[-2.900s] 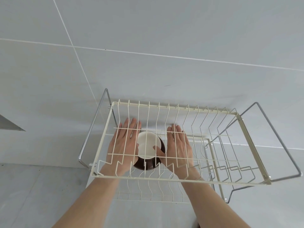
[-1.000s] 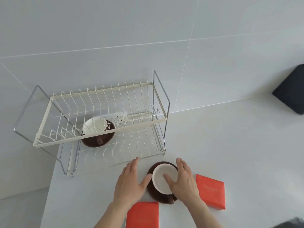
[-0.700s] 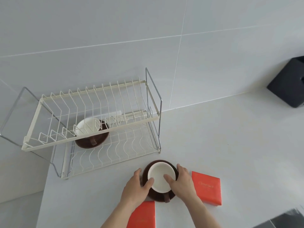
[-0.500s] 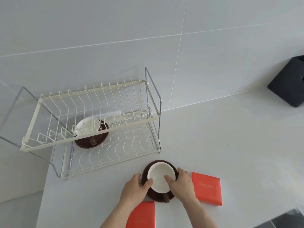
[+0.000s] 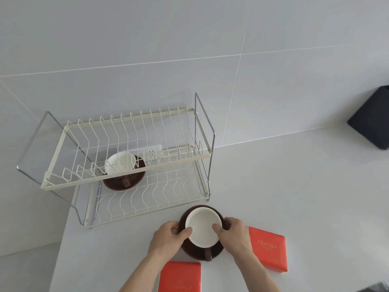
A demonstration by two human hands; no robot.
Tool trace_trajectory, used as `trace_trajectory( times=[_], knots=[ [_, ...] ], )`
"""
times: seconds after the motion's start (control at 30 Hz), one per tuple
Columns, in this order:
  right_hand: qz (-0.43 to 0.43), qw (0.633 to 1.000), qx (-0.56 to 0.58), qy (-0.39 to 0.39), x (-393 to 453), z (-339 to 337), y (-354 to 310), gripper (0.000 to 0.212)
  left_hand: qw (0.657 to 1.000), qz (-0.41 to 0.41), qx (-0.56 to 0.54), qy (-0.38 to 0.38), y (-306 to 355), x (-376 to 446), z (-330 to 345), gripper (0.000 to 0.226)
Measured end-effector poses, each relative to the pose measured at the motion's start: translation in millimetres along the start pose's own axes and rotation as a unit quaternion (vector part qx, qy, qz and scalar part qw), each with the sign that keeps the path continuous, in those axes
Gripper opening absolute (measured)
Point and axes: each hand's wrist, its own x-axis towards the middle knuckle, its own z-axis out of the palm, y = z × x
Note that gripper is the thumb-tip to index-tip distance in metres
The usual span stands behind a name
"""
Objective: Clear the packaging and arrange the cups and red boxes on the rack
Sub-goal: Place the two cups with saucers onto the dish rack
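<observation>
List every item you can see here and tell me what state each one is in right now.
Cup on the counter: upright, gripped by both hands.
Left hand: closed on that cup.
Right hand: closed on that cup.
Cup in the rack: upright, on the lower tier.
Rack: upper tier bare.
Right red box: flat on the counter.
Near red box: flat on the counter.

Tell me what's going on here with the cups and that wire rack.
A person grips a brown cup with a white inside on its brown saucer, left hand and right hand on either side, on the white counter. A matching cup and saucer already sits on the lower shelf of the cream wire dish rack. Two flat red boxes lie on the counter, not yet racked.
</observation>
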Motion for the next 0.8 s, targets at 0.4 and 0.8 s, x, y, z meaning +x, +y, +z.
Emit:
trace_trajectory(
  times=[0.4, 0.8],
  knots=[
    [-0.077, 0.997, -0.012, -0.015, 0.6, 9.8, -64.5, 0.019, 0.996, 0.015, -0.081, 0.046, 9.5, -1.6, -57.7, 0.03],
    [-0.11, 0.994, -0.01, -0.012, 45.5, 44.0, -134.1, 0.02, 0.988, 0.006, -0.106, 0.115, 27.0, 52.7, -101.0, 0.039]
  ],
)
